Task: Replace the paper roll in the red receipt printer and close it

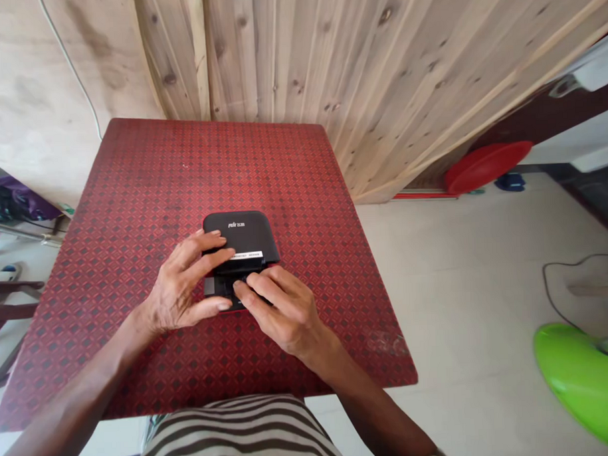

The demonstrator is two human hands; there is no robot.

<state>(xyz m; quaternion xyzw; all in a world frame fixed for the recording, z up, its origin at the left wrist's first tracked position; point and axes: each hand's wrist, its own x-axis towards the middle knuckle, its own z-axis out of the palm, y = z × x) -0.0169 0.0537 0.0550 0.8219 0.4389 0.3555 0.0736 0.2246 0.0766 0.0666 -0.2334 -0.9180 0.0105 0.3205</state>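
A flat black hinged case (pixel 247 235) with rounded corners lies on the red patterned table (pixel 262 169). Pale lettering and a white label strip show on its larger upper part. Its narrower near part (pixel 225 287) has a recess with a small grey patch at the left. My left hand (pixel 186 278) grips the case from the left, fingers over the upper part and thumb on the near edge. At the recess, the fingertips of my right hand (pixel 281 305) are drawn together; whatever they pinch is hidden.
A wooden plank wall (pixel 298 55) stands behind the table. Beyond the table's right edge are a tiled floor (pixel 435 283), a red basin (pixel 489 167) and a bright green rounded object (pixel 581 384). Dark wooden furniture (pixel 12 301) is at the left.
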